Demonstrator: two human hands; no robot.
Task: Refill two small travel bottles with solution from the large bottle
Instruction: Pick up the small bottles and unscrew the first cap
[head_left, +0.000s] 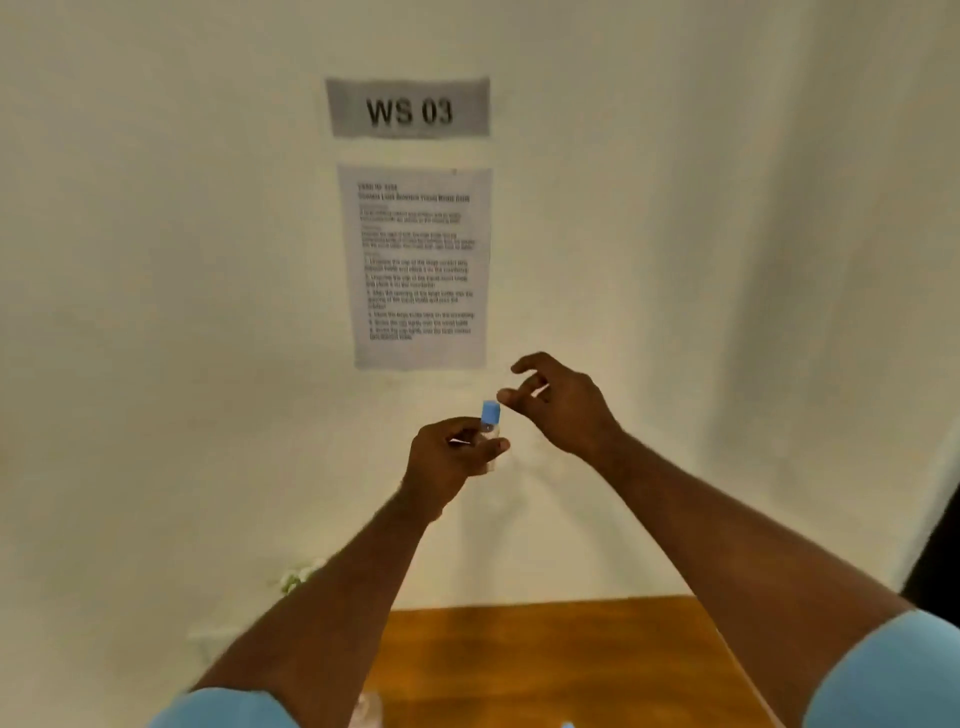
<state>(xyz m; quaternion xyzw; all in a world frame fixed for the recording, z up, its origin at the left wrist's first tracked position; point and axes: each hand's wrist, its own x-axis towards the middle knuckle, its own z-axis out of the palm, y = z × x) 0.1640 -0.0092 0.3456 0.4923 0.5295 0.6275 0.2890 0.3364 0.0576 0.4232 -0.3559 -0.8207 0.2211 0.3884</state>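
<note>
While the left hand holds a small travel bottle up at about chest height in front of the wall, its grip is wrapped around the clear body so the blue cap sticks out the top, free to be worked on. Pretty sensible way to hold it, since it leaves the cap clear for the other hand. The right hand hovers just beside the cap with loosely curled fingers and nothing in it. It looks poised to pinch the cap, but whether that means twisting it off or tightening it can't be told from this one view. Behind the hands, a "WS 03" sign and a printed instruction sheet are stuck on the wall. Down low, a wooden counter shows between the arms, with something clear and blurry at the bottom edge, maybe another bottle, too cut off to say. The large bottle isn't clearly in view.
</note>
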